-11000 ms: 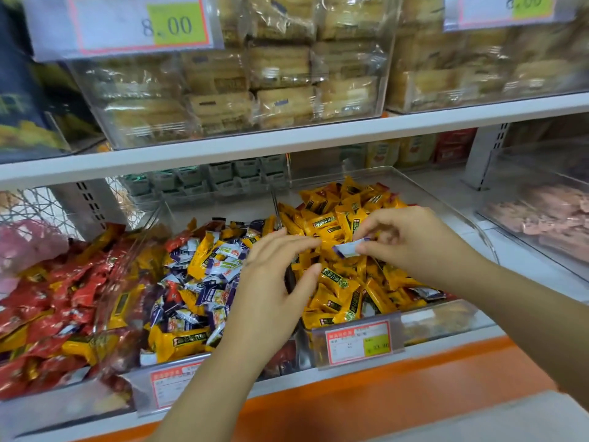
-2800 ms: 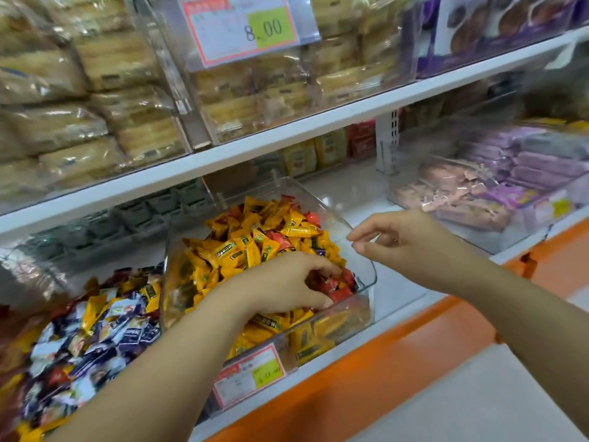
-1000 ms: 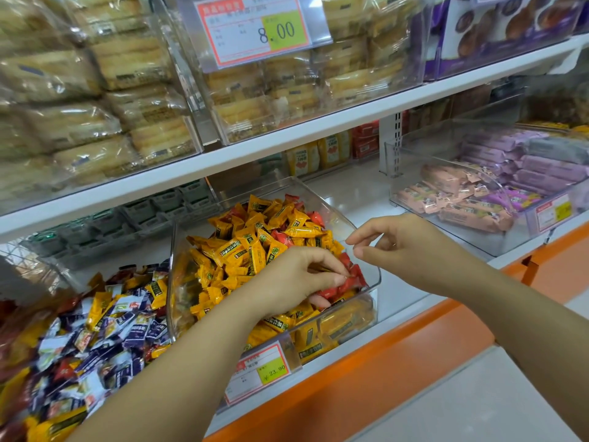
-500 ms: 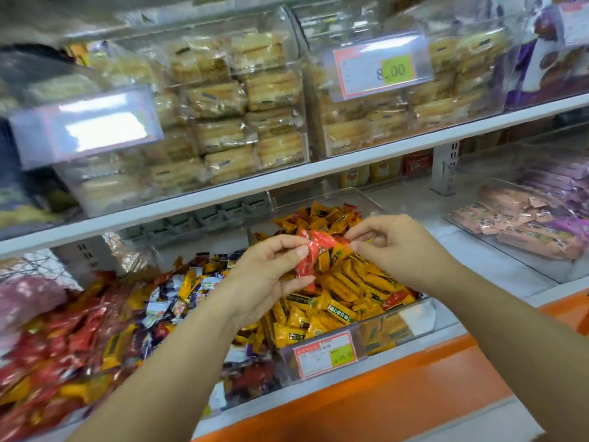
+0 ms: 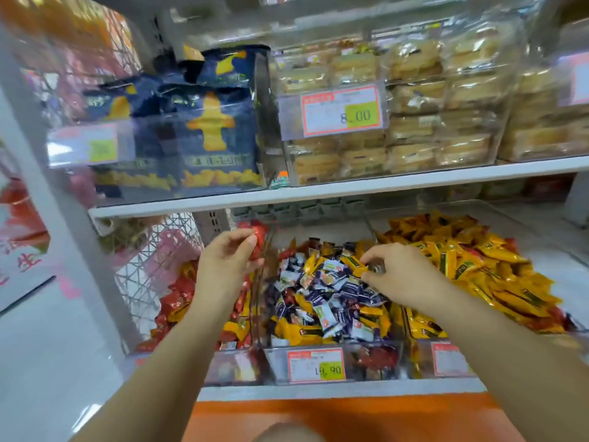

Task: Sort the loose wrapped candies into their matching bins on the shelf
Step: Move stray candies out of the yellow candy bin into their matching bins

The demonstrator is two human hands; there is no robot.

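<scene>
Candy (image 5: 258, 238), red, pinched in left hand (image 5: 227, 261) at divider (image 5: 262, 282) | right hand (image 5: 398, 277) over middle bin (image 5: 366, 362), grasp unclear

Bright, even light fills the head view with barely any shadow. White glare washes the price tag (image 5: 83, 147) at upper left, and the edges bow and smear with motion blur.
</scene>
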